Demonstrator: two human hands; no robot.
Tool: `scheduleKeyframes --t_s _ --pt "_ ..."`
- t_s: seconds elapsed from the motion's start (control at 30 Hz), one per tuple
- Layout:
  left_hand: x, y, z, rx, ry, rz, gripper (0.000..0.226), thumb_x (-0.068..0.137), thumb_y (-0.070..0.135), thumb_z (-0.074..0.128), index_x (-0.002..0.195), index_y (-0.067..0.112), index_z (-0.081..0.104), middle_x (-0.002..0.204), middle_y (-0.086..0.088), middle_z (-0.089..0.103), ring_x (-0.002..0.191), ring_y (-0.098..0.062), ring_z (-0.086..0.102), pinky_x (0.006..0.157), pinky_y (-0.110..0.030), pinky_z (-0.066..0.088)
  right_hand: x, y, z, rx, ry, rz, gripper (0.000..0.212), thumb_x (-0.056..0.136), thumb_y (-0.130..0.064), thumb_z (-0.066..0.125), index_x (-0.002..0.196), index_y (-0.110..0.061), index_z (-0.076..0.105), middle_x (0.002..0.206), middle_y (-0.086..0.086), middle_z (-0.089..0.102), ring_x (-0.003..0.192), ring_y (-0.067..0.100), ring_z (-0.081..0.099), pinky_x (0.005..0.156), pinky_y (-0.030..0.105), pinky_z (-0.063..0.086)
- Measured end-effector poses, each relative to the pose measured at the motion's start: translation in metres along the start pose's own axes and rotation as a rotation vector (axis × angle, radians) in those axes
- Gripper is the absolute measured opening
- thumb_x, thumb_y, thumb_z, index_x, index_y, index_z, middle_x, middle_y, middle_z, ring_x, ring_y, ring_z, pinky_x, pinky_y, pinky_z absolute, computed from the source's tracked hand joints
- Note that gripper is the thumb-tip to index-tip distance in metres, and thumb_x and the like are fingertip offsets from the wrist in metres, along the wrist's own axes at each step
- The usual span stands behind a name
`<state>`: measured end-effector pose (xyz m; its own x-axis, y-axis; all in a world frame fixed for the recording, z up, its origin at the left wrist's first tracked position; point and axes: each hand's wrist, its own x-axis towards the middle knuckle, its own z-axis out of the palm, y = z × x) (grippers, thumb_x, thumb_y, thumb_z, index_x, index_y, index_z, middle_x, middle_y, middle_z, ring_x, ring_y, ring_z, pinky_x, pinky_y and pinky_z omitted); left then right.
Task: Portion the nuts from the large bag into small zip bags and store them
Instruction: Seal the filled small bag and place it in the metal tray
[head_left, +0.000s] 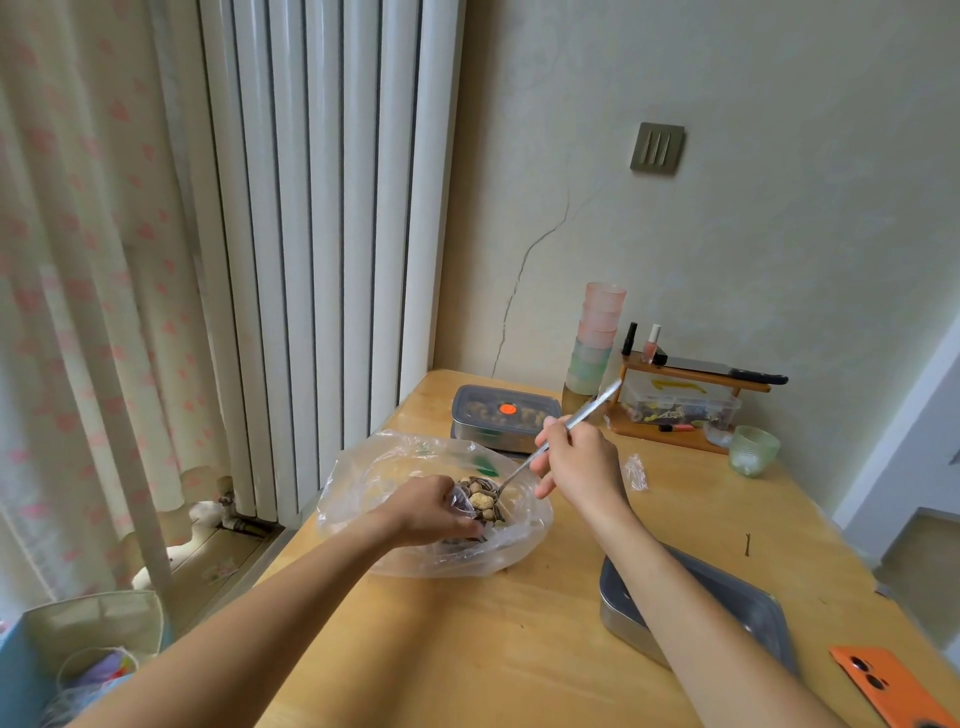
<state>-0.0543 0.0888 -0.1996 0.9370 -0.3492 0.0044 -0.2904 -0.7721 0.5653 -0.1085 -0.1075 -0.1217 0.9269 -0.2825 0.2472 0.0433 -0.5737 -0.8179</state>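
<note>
The large bag (363, 478) lay slumped open on the surface (519, 649), at about 11 o'clock from the person, its mouth spread wide. Inside it the left hand (431, 512) had its fingers curled on a bit of clear film, probably the mouth of a small zip bag (460, 501), though with plastic against plastic it was hard to be sure. The right hand (582, 462) was closed round the handle of a spoon (597, 402). The spoon's bowl, heaped with nuts (480, 501), hung right at that film, at 3 o'clock from the left hand.

The likeliest trouble was the heap itself. A load that full would shed nuts off its sides if the spoon tipped before it was properly inside the mouth. With only one hand holding the opening, the film could also sag shut and the nuts would slide off the outside. Most of these would only drop back into the large bag, so little would be lost. A worse case was the low, floppy wall at 5 o'clock, where strays could roll out onto the surface.

The right forearm crossed above a metal tin (727, 587) at 4 o'clock, and a careless drop of the elbow could knock it.
</note>
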Motion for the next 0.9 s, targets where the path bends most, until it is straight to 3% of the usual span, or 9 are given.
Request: scheduleKeyframes --t_s 0.13,0.27,0.37,0.43,0.5,0.67,0.77,0.9 --pt "0.003 0.004 0.007 -0.068 0.014 -0.028 0.037 0.080 0.049 0.080 0.080 0.021 0.056 0.077 0.005 0.061 0.071 -0.013 0.054 0.055 -0.026 0.036 0.001 -0.012 0.002 -0.111 -0.012 -0.244 0.042 0.110 -0.030 0.040 0.088 -0.006 0.067 0.068 0.005 0.071 0.044 0.015 0.066 0.057 0.022 0.053" --pt "0.003 0.001 0.013 -0.294 0.006 -0.056 0.038 0.078 0.050 0.082 0.090 0.017 0.069 0.085 0.001 0.074 0.077 -0.013 0.066 0.064 -0.025 0.049 0.003 -0.012 0.009 -0.216 0.003 -0.482 0.042 0.110 -0.031 0.042 0.083 -0.008 0.064 0.066 0.006 0.066 0.049 0.019 0.063 0.056 0.043 0.055" --pt "0.002 0.002 0.015 -0.421 0.048 -0.084 0.039 0.076 0.049 0.083 0.089 0.015 0.069 0.079 0.000 0.073 0.073 -0.015 0.067 0.069 -0.031 0.053 0.000 -0.014 0.015 -0.327 0.008 -0.668 0.037 0.110 -0.030 0.044 0.084 -0.011 0.062 0.070 0.003 0.065 0.064 0.023 0.062 0.062 0.035 0.048" --pt "0.002 0.002 0.017 -0.451 0.085 -0.107 0.044 0.073 0.052 0.082 0.091 0.015 0.064 0.079 0.001 0.070 0.073 -0.017 0.066 0.070 -0.036 0.054 -0.004 -0.015 0.018 -0.410 0.012 -0.747 0.037 0.110 -0.037 0.040 0.099 -0.011 0.064 0.077 0.004 0.068 0.073 0.026 0.066 0.064 0.037 0.052" --pt "0.001 0.003 0.018 -0.465 0.112 -0.116 0.046 0.075 0.053 0.081 0.092 0.016 0.059 0.081 0.001 0.067 0.074 -0.019 0.065 0.069 -0.037 0.053 -0.007 -0.013 0.021 -0.438 0.075 -0.809 0.043 0.108 -0.044 0.034 0.106 -0.013 0.063 0.080 0.003 0.069 0.073 0.030 0.068 0.060 0.042 0.056" --pt "0.003 0.002 0.021 -0.502 0.120 -0.121 0.053 0.072 0.060 0.078 0.094 0.018 0.055 0.093 -0.007 0.072 0.083 -0.031 0.073 0.078 -0.045 0.058 -0.010 -0.013 0.024 -0.442 0.215 -0.915 0.040 0.108 -0.041 0.038 0.101 -0.011 0.065 0.074 0.003 0.066 0.059 0.030 0.065 0.046 0.042 0.054" --pt "0.004 0.006 0.020 -0.507 0.156 -0.113 0.047 0.079 0.053 0.080 0.094 0.016 0.054 0.089 -0.004 0.069 0.079 -0.025 0.069 0.073 -0.041 0.054 -0.011 -0.015 0.021 -0.450 0.245 -0.965 0.039 0.108 -0.038 0.041 0.102 -0.009 0.067 0.074 0.002 0.066 0.056 0.028 0.064 0.043 0.039 0.053" --pt "0.004 0.006 0.022 -0.536 0.196 -0.081 0.038 0.082 0.041 0.083 0.094 0.019 0.054 0.087 0.001 0.063 0.078 -0.016 0.059 0.067 -0.032 0.050 -0.011 -0.014 0.021 -0.445 0.163 -0.936 0.041 0.106 -0.042 0.039 0.102 -0.011 0.066 0.076 0.001 0.067 0.061 0.028 0.064 0.049 0.041 0.056"
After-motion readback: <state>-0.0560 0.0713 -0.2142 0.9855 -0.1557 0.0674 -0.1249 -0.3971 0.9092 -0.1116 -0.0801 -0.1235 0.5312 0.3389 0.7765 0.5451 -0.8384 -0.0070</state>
